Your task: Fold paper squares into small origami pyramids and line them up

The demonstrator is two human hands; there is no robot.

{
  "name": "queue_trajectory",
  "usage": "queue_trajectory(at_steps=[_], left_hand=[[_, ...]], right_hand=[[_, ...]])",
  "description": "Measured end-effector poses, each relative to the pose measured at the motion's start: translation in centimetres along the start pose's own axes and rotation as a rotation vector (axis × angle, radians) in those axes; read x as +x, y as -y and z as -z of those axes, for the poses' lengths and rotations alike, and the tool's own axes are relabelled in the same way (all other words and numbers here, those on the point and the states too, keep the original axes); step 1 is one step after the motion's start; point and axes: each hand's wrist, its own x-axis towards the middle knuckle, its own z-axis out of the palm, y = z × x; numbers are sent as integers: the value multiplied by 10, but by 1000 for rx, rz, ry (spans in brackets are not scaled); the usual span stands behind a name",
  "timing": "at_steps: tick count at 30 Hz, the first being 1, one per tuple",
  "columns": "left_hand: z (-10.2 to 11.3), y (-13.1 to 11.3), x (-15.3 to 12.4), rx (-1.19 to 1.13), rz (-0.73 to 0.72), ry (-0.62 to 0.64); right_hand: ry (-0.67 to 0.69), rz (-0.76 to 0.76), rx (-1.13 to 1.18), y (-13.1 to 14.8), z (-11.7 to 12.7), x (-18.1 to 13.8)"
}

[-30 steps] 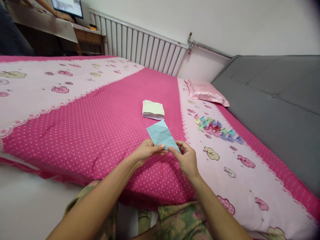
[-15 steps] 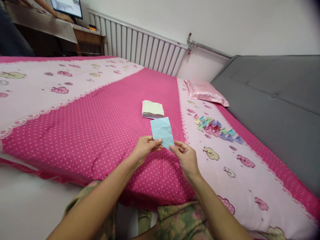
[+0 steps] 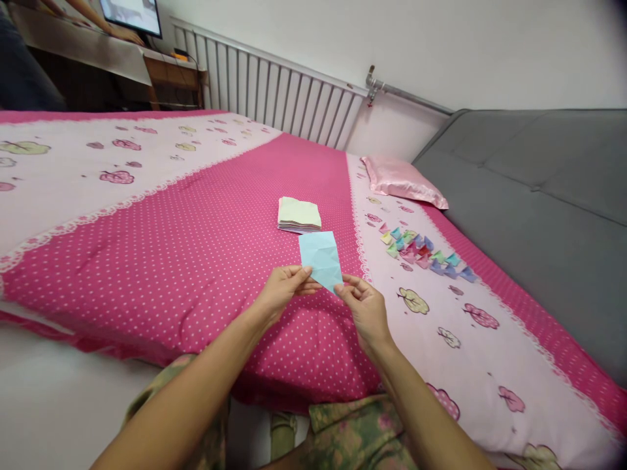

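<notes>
A light blue square of paper (image 3: pixel 321 258) with crease lines is held up over the near part of the bed. My left hand (image 3: pixel 289 287) pinches its lower left edge, thumb on top and fingers underneath. At the lower right corner, my right hand (image 3: pixel 362 303) has the paper between thumb and fingers. Just beyond the blue sheet lies a stack of paper squares (image 3: pixel 300 214), pale yellow on top. Off to the right, several small folded paper pieces (image 3: pixel 424 251) in many colours sit in rows on the bedspread.
The bed has a pink patterned bedspread (image 3: pixel 210 241). A pink satin pillow (image 3: pixel 404 179) rests near the grey headboard (image 3: pixel 529 183). Along the wall runs a radiator (image 3: pixel 274 81) with a pipe. At the far left, a person's arm (image 3: pixel 98 19) reaches over a desk with a monitor (image 3: pixel 134 14).
The blue paper has shifted slightly right and turned a little. My left thumb has slid left towards the paper's edge. My right hand has barely moved.
</notes>
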Motion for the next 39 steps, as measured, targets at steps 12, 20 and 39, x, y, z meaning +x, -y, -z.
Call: queue_trajectory(at_steps=[12, 20, 39], left_hand=[[2, -6, -1, 214, -98, -147], [-1, -7, -4, 198, -44, -61], [-1, -6, -5, 21, -87, -12]], right_hand=[[50, 16, -48, 0, -1, -1], [60, 89, -173, -1, 1, -1], [-39, 200, -197, 3, 0, -1]])
